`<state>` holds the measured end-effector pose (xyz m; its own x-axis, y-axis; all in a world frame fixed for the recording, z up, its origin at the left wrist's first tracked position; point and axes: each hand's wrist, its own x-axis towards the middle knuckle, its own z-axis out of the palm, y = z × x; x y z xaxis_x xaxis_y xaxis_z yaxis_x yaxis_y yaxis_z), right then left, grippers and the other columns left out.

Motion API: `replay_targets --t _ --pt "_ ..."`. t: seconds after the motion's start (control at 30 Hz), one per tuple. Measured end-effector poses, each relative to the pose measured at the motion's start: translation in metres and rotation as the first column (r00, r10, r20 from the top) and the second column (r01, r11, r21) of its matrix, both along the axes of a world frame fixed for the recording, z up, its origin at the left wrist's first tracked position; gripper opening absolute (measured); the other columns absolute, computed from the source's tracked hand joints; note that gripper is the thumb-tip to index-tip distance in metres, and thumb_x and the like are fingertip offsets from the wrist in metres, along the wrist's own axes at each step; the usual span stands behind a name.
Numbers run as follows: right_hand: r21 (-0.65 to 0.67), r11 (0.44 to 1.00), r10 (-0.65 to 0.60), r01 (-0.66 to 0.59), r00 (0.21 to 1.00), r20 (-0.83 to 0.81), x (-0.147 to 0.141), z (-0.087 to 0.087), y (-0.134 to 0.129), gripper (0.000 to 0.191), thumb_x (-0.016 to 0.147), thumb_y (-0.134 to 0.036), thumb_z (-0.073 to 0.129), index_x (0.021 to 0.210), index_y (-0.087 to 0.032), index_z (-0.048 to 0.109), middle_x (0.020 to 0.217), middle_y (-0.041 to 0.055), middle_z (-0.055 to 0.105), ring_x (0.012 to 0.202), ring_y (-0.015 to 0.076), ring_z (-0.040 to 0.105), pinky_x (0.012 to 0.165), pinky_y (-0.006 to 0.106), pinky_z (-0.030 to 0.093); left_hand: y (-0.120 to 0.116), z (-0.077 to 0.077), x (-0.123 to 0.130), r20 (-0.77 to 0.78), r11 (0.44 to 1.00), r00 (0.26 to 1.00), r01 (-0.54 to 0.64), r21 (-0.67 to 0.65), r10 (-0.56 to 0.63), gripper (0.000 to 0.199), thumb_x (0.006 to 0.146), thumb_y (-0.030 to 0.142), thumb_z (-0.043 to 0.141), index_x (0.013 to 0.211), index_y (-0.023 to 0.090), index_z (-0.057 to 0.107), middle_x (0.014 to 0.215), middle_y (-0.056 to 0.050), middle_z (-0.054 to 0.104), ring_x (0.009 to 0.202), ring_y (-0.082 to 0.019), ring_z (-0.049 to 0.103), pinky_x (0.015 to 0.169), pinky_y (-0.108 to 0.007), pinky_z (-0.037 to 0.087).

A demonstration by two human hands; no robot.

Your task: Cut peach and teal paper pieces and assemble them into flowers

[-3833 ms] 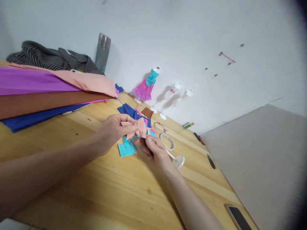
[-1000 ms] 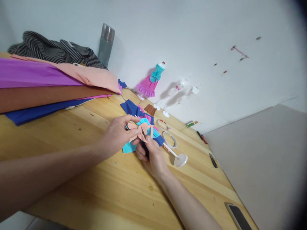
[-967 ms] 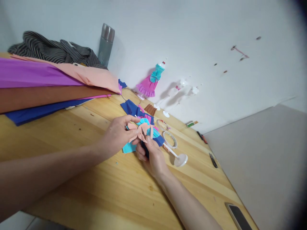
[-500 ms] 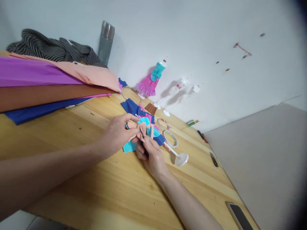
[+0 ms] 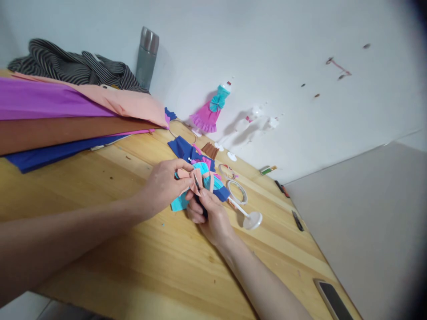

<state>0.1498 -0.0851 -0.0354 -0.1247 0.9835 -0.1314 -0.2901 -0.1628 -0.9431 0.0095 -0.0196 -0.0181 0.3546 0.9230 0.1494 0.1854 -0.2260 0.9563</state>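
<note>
My left hand (image 5: 163,180) pinches a peach piece of crepe paper (image 5: 196,178) between thumb and fingers. Closed around the dark handles of small scissors (image 5: 196,176), my right hand (image 5: 211,218) has the blades against the peach paper; much of the handles is hidden in the palm. Turquoise pleated paper (image 5: 201,168) and dark blue paper (image 5: 221,194) lie just behind the hands. From that pile a white stand with a round base (image 5: 252,220) sticks out to the right, lying on its side.
Crepe paper sheets (image 5: 50,104) are stacked at left, with striped cloth (image 5: 83,69) and a grey bottle (image 5: 147,58) behind. A doll-size dress form (image 5: 211,111) stands by the wall. Tape rolls (image 5: 237,192), a cutter (image 5: 298,221) and a phone (image 5: 333,300) lie rightward on the wooden table (image 5: 133,271).
The scissor blades have shifted slightly against the peach paper, and the fingers of my right hand have moved a little. My left hand keeps its pinch in nearly the same spot.
</note>
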Motion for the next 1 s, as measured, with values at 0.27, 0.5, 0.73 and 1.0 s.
replay_targets --t 0.27,0.5,0.73,1.0 --pt "-0.004 0.999 0.046 -0.047 0.988 -0.147 0.002 -0.003 0.0 0.033 0.079 -0.046 0.067 0.075 -0.014 0.06 0.05 -0.0097 0.027 0.04 0.0031 0.019 0.04 0.02 0.01 0.001 0.005 -0.001 0.091 0.991 0.994 0.076 -0.109 -0.066 0.028 0.071 0.028 0.061 0.093 0.012 0.069 0.061 0.0 0.066 0.058 -0.014 0.06 0.056 -0.022 0.045" --pt "0.0 0.996 0.084 -0.086 0.97 -0.228 0.005 -0.003 0.001 0.03 0.08 -0.043 0.067 0.076 -0.013 0.063 0.05 -0.0092 0.028 0.039 0.0025 0.02 0.04 0.019 0.012 0.0 0.014 -0.004 0.197 0.967 0.97 0.177 -0.184 -0.14 0.024 0.074 0.034 0.06 0.083 0.013 0.068 0.058 0.0 0.064 0.06 -0.015 0.061 0.061 -0.025 0.046" --pt "0.005 0.996 0.091 -0.093 0.969 -0.231 0.005 -0.002 0.0 0.032 0.08 -0.045 0.066 0.077 -0.013 0.063 0.051 -0.0091 0.029 0.039 0.0024 0.02 0.04 0.018 0.012 0.002 0.021 -0.005 0.205 0.944 0.967 0.202 -0.263 -0.15 0.016 0.072 0.029 0.062 0.075 0.013 0.066 0.058 0.0 0.065 0.06 -0.015 0.062 0.062 -0.024 0.046" --pt "0.012 0.997 0.075 -0.074 0.977 -0.199 0.004 -0.001 0.0 0.033 0.08 -0.046 0.066 0.076 -0.013 0.062 0.05 -0.0094 0.028 0.039 0.0029 0.019 0.039 0.019 0.012 0.006 0.014 -0.005 0.231 0.926 0.96 0.228 -0.301 -0.162 0.02 0.069 0.025 0.064 0.085 0.013 0.065 0.061 0.0 0.067 0.06 -0.016 0.064 0.059 -0.025 0.045"
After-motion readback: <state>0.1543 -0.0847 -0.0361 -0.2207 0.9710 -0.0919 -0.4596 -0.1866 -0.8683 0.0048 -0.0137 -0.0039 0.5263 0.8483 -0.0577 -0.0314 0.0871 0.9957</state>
